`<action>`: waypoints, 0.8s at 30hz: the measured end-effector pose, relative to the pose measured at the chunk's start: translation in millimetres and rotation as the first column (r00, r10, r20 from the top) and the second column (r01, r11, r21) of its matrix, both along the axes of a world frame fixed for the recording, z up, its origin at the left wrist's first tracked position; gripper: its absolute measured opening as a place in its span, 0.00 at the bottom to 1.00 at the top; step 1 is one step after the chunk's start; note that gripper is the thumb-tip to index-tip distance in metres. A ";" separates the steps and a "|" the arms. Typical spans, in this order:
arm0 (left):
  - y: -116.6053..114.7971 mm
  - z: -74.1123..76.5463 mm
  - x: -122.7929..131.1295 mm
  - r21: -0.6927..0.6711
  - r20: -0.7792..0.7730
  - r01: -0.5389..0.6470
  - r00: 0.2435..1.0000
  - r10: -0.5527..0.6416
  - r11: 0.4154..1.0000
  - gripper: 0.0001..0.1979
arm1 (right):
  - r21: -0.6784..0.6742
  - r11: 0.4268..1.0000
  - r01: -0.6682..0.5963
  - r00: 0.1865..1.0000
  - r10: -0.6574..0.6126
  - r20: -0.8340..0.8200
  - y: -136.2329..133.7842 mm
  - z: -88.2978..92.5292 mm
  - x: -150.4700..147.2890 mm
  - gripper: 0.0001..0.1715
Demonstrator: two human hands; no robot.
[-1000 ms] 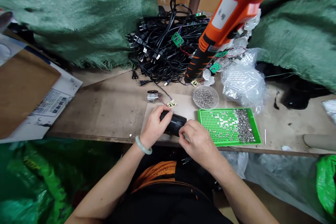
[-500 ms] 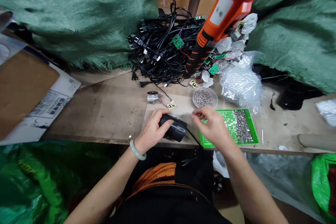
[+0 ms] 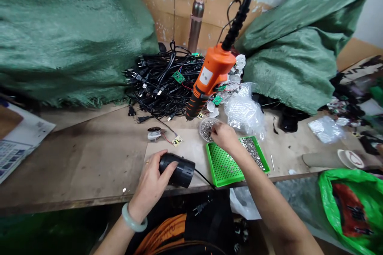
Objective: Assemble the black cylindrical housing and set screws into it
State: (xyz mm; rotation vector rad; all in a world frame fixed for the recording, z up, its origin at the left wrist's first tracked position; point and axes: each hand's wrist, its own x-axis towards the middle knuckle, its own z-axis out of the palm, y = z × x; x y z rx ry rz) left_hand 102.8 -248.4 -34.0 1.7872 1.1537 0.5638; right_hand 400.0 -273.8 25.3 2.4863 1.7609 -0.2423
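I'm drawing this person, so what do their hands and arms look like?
The left hand and right hand are bare, and so are the arms, as far as they show. A smooth, pale green bracelet circles the left wrist. A finger there seems to wear a small gold-coloured ring.

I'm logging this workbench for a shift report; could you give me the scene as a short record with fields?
Left hand: holds a black cylinder, its cable running toward the front edge of the bench
Right hand: at the round dish of small metal parts; grip hidden
In front of dish: green tray, metal parts mostly toward its right side
Hanging above: orange-and-black handheld tool
Back of bench: heap of black cables with plugs; upright flask behind
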 end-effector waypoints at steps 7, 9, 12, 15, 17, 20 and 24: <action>1.8 -1.3 -3.0 0.019 0.006 0.045 0.999 -0.045 0.999 0.27 | 0.095 0.994 -0.045 0.992 0.055 -0.110 -0.8 -11.5 2.6 0.09; 2.3 -1.8 -4.2 0.011 0.011 0.051 0.999 -0.051 0.999 0.28 | 0.120 0.992 -0.044 0.990 0.059 -0.128 0.1 -14.3 2.6 0.09; 2.7 -2.1 -5.9 -0.004 0.005 0.066 0.998 -0.066 0.998 0.28 | 0.168 0.986 -0.015 0.988 0.040 -0.147 -1.5 -15.3 3.7 0.10; 3.1 -2.8 -5.7 0.003 0.021 0.063 0.998 -0.063 0.998 0.28 | 0.218 0.976 0.025 0.987 0.010 -0.158 -5.6 -14.0 5.5 0.09; 3.4 -3.4 -4.6 0.011 0.030 0.052 0.998 -0.053 0.999 0.28 | 0.283 0.956 0.078 0.977 -0.017 -0.212 -8.3 -13.0 4.7 0.09; 3.6 -2.8 -2.7 0.016 0.030 0.055 0.998 -0.055 0.998 0.28 | 0.337 0.910 0.242 0.860 -0.040 -0.509 -11.0 -12.5 -5.8 0.07; 2.4 2.4 -1.4 0.015 0.023 0.066 0.998 -0.067 0.998 0.25 | 0.192 0.928 0.319 0.435 0.037 -0.899 -10.0 -11.7 -39.4 0.10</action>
